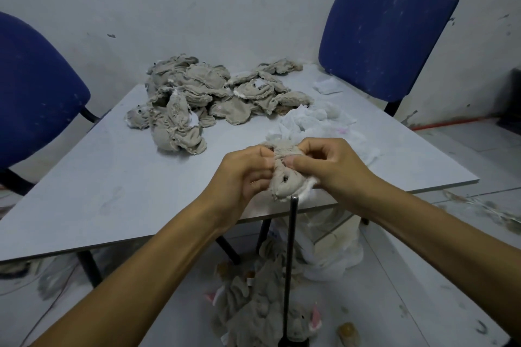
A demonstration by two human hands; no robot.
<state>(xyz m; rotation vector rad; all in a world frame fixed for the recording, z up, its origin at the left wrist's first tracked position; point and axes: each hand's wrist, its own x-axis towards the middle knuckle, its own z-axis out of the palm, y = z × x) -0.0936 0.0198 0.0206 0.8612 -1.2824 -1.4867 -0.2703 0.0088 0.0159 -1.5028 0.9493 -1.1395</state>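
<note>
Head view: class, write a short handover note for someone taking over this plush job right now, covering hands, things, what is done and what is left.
Left hand: pinches the plush skin from its left side.
Right hand: pinches the same skin near the top, thumb pressed on it.
Things: the skin, one eye showing, is held at the tip of the upright black rod, by the near edge of the table. Contact with the rod cannot be told.
Done, apparently: the floor heap of skins with pink ears.
Left, apparently: the skin in hand, then the grey pile on the table.
</note>
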